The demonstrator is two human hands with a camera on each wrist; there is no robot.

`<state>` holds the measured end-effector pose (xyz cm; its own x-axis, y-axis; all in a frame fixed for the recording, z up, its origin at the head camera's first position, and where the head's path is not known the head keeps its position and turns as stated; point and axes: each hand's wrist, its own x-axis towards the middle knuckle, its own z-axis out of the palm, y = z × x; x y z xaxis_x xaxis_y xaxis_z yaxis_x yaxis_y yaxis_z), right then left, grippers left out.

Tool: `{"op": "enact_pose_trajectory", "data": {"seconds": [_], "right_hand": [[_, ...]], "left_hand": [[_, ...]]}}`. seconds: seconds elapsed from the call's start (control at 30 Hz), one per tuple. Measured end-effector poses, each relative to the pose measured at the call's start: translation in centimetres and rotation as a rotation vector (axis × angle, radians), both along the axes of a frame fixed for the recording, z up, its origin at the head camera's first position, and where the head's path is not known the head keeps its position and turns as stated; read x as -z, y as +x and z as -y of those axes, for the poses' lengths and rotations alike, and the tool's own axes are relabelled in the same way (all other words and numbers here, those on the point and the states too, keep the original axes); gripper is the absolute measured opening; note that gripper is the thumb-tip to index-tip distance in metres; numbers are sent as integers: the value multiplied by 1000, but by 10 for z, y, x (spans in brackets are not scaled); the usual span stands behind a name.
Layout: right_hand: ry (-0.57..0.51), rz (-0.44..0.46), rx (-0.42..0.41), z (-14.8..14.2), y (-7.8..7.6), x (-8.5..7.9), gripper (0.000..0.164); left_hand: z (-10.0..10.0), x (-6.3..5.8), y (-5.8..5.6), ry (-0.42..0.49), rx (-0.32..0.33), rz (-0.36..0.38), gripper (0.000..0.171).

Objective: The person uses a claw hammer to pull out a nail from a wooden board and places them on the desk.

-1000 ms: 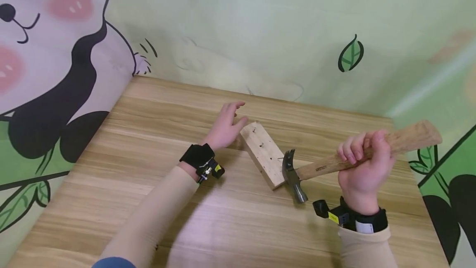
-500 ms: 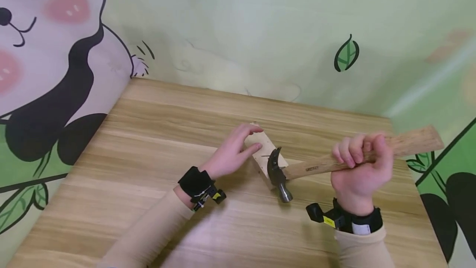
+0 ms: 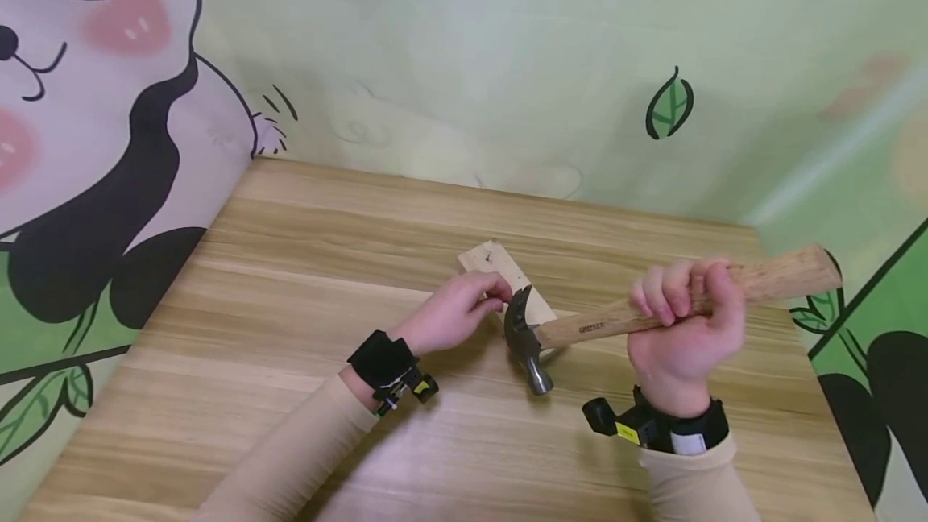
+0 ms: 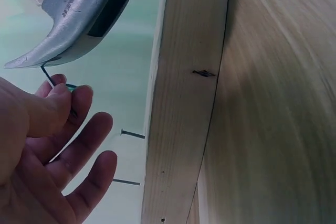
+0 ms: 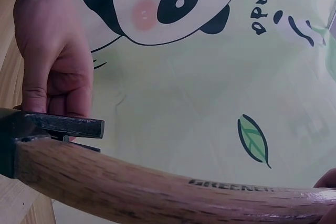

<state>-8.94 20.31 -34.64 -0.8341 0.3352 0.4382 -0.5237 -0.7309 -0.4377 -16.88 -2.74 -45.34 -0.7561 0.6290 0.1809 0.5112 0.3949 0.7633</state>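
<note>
My right hand (image 3: 685,329) grips the wooden handle of a claw hammer (image 3: 590,326). The hammer's head hangs over the near part of a pale wooden block (image 3: 516,271), its claw pointing away and its striking face toward me. At the claw, my left hand (image 3: 451,314) pinches a thin nail (image 4: 47,76) between thumb and fingertips. The nail's upper end meets the claw in the left wrist view. Two other nails stick out of the block, an upper nail (image 4: 133,134) and a lower nail (image 4: 126,182). A dark, splintered hole (image 4: 203,73) marks the block's side.
The block lies at a slant on a wood-grain table (image 3: 326,240). Behind the table rises a pale green wall (image 3: 435,47) with panda and leaf drawings. Both wrists wear black camera straps, the left strap (image 3: 380,359) and the right strap (image 3: 696,429).
My left hand has come from beside the block's far end, across its top, to the claw, and now pinches the nail there. The hammer has shifted left with my right hand.
</note>
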Motion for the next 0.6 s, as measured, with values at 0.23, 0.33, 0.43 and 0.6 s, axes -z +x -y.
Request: {"op": "enact_pose_trajectory", "data": {"seconds": [0.23, 0.33, 0.43, 0.6], "right_hand": [[11, -8, -3, 4, 0, 0, 45], [27, -6, 7, 5, -1, -1, 45], [50, -2, 8, 6, -1, 0, 45], [83, -6, 1, 8, -1, 1, 44]], "left_hand": [[1, 4, 1, -10, -17, -29, 11], [0, 2, 2, -6, -28, -44, 11], [0, -1, 3, 17, -41, -68, 10], [-2, -5, 5, 54, -63, -113, 8]]}}
